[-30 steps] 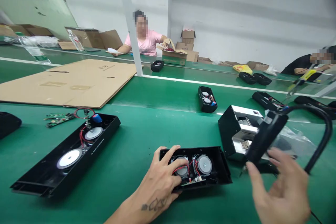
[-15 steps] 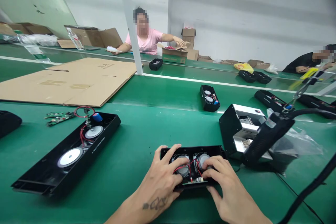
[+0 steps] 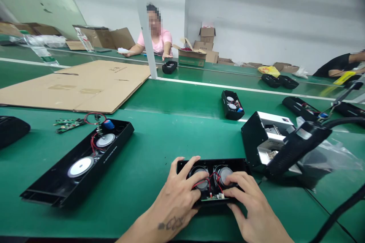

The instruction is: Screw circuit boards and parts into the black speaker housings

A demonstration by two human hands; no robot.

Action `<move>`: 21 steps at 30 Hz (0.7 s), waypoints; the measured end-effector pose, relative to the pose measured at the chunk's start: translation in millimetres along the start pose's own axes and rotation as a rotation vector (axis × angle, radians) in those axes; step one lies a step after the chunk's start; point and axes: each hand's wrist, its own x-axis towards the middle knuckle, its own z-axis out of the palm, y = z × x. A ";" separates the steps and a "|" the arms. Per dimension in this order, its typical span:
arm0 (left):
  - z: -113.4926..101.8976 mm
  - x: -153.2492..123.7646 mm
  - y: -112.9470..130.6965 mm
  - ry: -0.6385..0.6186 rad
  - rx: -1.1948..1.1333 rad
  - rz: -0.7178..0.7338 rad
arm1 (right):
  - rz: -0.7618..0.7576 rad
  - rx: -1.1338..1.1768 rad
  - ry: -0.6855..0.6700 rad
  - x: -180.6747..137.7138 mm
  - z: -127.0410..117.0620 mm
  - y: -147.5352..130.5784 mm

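Head view: both bare hands work at a shallow black rectangular plastic housing [image 3: 211,165], open side up, at the lower centre of the frame on a green tabletop [image 3: 159,140]. Inside it sit two round grey metal speakers [image 3: 224,174], thin red wires [image 3: 210,186] and a narrow green circuit board with white connectors [image 3: 215,197] along the near wall. The left hand [image 3: 182,190] grips the housing's left end, fingers reaching in over the left speaker. The right hand [image 3: 253,201] is narrow and curled, fingertips at the right speaker and beside the connectors (whether they pinch anything, I cannot tell).

A longer black plastic housing with white lettering [image 3: 116,146] lies at the left, also holding two speakers. Right of centre stands a black-and-silver boxy metal device [image 3: 253,140], with a thick black cylinder on a cable [image 3: 308,140] in front of it.
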 end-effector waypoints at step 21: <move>-3.6 0.1 1.2 -0.041 0.081 0.035 | 0.090 0.088 -0.029 -8.3 -24.1 9.9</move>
